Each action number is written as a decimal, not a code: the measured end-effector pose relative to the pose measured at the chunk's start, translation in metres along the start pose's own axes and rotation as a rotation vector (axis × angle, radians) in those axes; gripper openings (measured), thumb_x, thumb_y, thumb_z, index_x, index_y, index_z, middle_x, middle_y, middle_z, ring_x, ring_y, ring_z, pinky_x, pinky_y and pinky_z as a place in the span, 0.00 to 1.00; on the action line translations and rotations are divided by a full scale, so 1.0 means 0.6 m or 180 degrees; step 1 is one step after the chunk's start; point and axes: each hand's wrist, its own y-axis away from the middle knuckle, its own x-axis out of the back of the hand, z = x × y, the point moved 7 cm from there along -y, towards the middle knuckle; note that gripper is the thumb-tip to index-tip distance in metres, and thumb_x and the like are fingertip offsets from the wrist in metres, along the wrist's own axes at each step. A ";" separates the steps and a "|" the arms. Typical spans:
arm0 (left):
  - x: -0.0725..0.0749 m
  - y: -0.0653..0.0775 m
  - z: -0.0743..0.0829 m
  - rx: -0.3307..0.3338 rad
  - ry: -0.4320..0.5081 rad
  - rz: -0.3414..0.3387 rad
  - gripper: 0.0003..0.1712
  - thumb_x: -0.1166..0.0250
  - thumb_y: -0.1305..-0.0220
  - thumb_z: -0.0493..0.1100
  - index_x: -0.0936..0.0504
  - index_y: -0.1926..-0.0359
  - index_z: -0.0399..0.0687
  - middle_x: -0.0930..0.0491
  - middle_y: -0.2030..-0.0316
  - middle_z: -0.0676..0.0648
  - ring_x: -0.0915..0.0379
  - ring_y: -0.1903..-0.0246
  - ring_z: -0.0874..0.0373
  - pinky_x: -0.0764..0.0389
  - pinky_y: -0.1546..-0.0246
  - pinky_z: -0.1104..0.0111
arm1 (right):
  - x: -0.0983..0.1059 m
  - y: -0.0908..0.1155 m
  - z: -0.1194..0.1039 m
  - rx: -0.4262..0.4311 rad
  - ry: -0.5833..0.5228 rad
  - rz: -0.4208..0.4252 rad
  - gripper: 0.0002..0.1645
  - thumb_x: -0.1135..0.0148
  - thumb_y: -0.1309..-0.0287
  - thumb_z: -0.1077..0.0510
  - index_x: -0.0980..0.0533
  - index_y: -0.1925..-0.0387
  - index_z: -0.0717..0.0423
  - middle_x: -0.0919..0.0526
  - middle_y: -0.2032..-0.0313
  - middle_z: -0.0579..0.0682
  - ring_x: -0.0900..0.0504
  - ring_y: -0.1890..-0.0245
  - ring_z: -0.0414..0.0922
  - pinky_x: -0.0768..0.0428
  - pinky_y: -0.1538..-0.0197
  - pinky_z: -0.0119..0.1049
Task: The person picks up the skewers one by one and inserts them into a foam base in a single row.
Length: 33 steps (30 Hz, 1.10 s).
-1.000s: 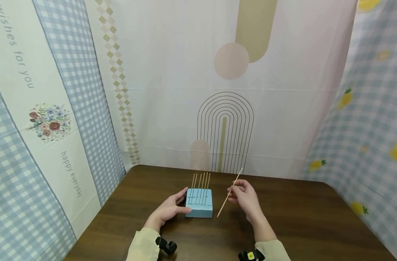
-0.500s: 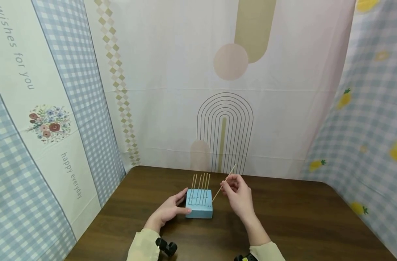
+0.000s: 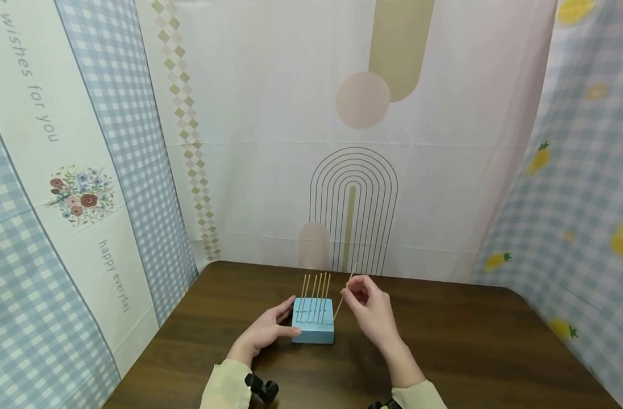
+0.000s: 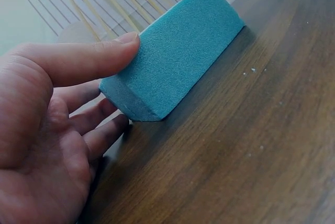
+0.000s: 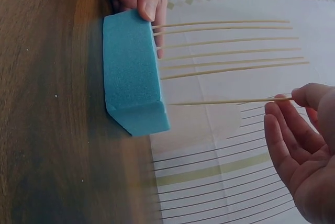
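Observation:
A light blue foam block [image 3: 313, 336] sits on the table with several thin wooden skewers [image 5: 225, 22] standing in its top. My left hand [image 3: 262, 334] grips the block's left end, thumb [image 4: 118, 56] at the upper front edge and the other fingers around the side. Between thumb and fingertips, my right hand [image 3: 373, 309] pinches another wooden skewer [image 5: 225, 101] near its upper end. This skewer leans slightly, and its lower tip is right at the block's top near the right edge.
The dark wooden table [image 3: 470, 341] has a few tiny white crumbs [image 4: 253, 69] on it near the block. A patterned cloth [image 3: 270, 187] hangs behind the table's far edge, with checked cloths [image 3: 588, 199] at the sides.
My right hand has moved left toward the block, bringing the skewer's lower tip to its top; the skewer now stands steeper. My left hand keeps its grip on the block.

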 end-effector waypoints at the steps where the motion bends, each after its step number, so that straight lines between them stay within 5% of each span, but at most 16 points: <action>1: 0.000 0.000 0.000 0.0006 0.0000 0.0000 0.55 0.23 0.36 0.41 0.44 0.16 0.39 0.43 0.19 0.33 0.47 0.20 0.36 0.45 0.23 0.41 | -0.001 0.000 -0.002 0.0024 0.0026 -0.0016 0.08 0.27 0.31 0.61 0.19 0.55 0.54 0.12 0.64 0.43 0.15 0.64 0.41 0.17 0.61 0.32; 22: 0.001 0.000 0.003 0.0048 0.0047 -0.0002 0.56 0.23 0.37 0.42 0.43 0.15 0.40 0.43 0.19 0.34 0.47 0.20 0.37 0.45 0.23 0.42 | -0.008 0.003 -0.012 0.0122 0.0031 -0.0143 0.07 0.28 0.31 0.62 0.18 0.55 0.51 0.10 0.62 0.49 0.17 0.66 0.40 0.20 0.62 0.32; 33: 0.001 0.000 -0.003 0.0062 0.0053 0.0000 0.55 0.23 0.36 0.41 0.44 0.15 0.40 0.44 0.19 0.33 0.48 0.20 0.36 0.46 0.23 0.42 | -0.018 0.006 -0.006 0.0082 0.0097 -0.0308 0.08 0.31 0.29 0.65 0.18 0.53 0.50 0.10 0.61 0.40 0.14 0.63 0.40 0.19 0.60 0.34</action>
